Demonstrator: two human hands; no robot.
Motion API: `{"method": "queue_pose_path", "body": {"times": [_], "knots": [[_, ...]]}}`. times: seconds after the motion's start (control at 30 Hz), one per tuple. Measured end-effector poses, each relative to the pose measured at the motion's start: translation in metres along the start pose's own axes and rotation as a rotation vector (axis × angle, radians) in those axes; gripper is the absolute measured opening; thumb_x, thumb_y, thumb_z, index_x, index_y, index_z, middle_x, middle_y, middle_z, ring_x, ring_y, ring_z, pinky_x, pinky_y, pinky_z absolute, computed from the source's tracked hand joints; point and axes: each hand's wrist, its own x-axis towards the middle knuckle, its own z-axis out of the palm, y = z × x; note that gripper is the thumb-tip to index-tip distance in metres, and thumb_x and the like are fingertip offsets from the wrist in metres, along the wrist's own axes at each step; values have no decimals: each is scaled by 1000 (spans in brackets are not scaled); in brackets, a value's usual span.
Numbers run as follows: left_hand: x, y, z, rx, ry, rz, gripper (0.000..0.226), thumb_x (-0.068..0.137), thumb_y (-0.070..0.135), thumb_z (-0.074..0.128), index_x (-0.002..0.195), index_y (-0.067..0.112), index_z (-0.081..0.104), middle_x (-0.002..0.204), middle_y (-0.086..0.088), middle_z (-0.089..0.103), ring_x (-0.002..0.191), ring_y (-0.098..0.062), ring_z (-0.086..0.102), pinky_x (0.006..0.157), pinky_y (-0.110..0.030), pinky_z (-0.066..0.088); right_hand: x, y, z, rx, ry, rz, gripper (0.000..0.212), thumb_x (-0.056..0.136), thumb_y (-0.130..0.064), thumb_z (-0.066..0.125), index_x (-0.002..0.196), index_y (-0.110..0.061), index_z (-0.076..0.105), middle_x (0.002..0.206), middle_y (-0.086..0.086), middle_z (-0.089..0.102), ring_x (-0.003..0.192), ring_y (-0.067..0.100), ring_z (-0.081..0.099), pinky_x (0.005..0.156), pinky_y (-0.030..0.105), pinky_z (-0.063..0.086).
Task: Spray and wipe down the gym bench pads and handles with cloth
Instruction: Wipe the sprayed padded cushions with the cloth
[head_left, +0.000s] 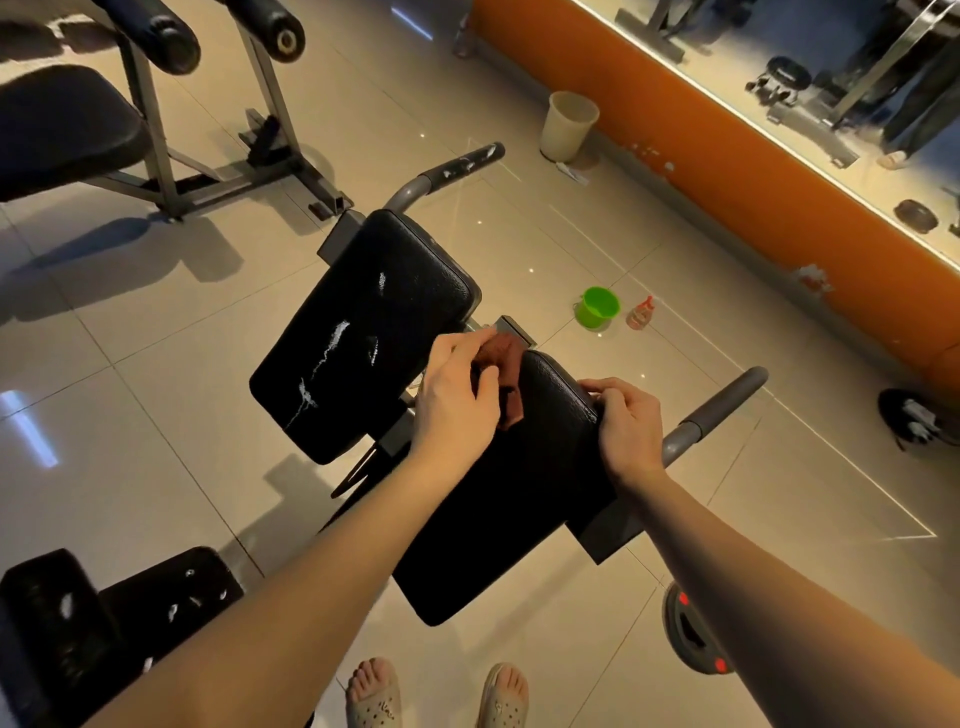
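The rust-brown cloth (506, 382) was bunched up at the far end of the near black padded cushion (498, 519). The left hand (454, 400) pinched it, fingers curled round it and holding it against the vinyl. The right hand (626, 421) gripped that same cushion's right edge, fingers hooked over the rim. Just past the cushion sat a second black vinyl pad (363, 332), streaked with white foam. A grey metal handle (722, 405) stuck out to the cushion's right, near the right hand, and a foam-spotted handle (462, 166) poked out well beyond the cushion. On the tiled floor (156, 415) past the cushion's far right corner, a small green plastic bucket (598, 308) and a clear spray bottle (640, 313) with a red top stood side by side. A dark round weight plate (691, 631) lay by the cushion's near right end.
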Motion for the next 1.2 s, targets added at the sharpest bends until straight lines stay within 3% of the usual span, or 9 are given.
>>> {"method": "queue_pose_path", "body": {"times": [0.2, 0.3, 0.47, 0.53, 0.63, 0.73, 0.9, 1.03, 1.2], "knots": [[-14, -11, 15, 61, -89, 155, 54, 96, 50, 60, 146, 35, 49, 137, 8, 46, 126, -15, 48, 104, -42, 49, -1, -2, 0, -9, 1, 14, 40, 100, -5, 39, 97, -16, 78, 100, -1, 74, 97, 10, 64, 85, 23, 49], [-2, -13, 10, 124, -76, 183, 49, 96, 26, 68, 143, 27, 57, 128, 3, 56, 119, -16, 54, 105, -45, 50, -3, -3, 0, -29, 7, 16, 39, 100, -5, 40, 97, -15, 78, 98, -2, 74, 94, 6, 63, 79, 13, 46], [43, -9, -2, -42, -116, -39, 41, 95, 17, 68, 135, 27, 66, 120, 3, 66, 110, -10, 62, 107, -33, 50, -4, -6, 0, -86, 15, -11, 38, 99, -5, 43, 96, -16, 79, 97, -4, 74, 93, 5, 62, 78, 8, 42], [61, -3, 0, -45, -228, -69, 48, 97, 13, 61, 141, 30, 60, 129, 0, 61, 117, -10, 59, 110, -28, 44, -7, -9, -1, -91, 1, -18, 37, 100, -7, 44, 93, -20, 77, 94, -6, 73, 93, 5, 62, 77, 9, 42], [67, -1, 9, -165, -440, -113, 52, 92, 17, 57, 142, 32, 59, 132, 5, 66, 121, -6, 62, 113, -36, 46, -9, -10, -2, -130, -8, -58, 33, 102, -17, 49, 88, -25, 77, 88, -13, 73, 90, 5, 63, 79, 21, 46], [58, -12, 7, -40, -403, -85, 42, 93, 46, 60, 133, 38, 66, 124, 12, 68, 114, -3, 62, 106, -31, 48, -10, -9, -1, -215, 37, -88, 27, 102, -25, 55, 92, -20, 79, 90, -8, 74, 90, 12, 64, 81, 30, 48], [28, -50, -15, 153, -382, -137, 32, 106, 29, 49, 133, 28, 67, 118, 5, 62, 114, -13, 60, 106, -34, 48, -14, -14, -2, -509, -80, -316, 39, 95, -52, 60, 113, -21, 74, 103, -7, 63, 94, 13, 60, 79, 28, 51], [46, -29, -8, -118, -309, -92, 31, 105, 13, 51, 130, 20, 68, 119, 3, 64, 110, -6, 63, 76, -7, 52, -15, -27, -1, -733, -163, -427, 58, 91, -63, 45, 116, -18, 73, 102, -2, 65, 91, 18, 59, 76, 38, 53], [65, 0, 11, -266, -385, 19, 28, 102, 23, 53, 111, 36, 76, 118, 4, 69, 111, -8, 68, 94, -31, 58, -22, -58, 25, -815, -81, -208, 34, 85, -47, 51, 96, -17, 61, 90, -1, 51, 85, 18, 48, 71, 36, 48]]}}
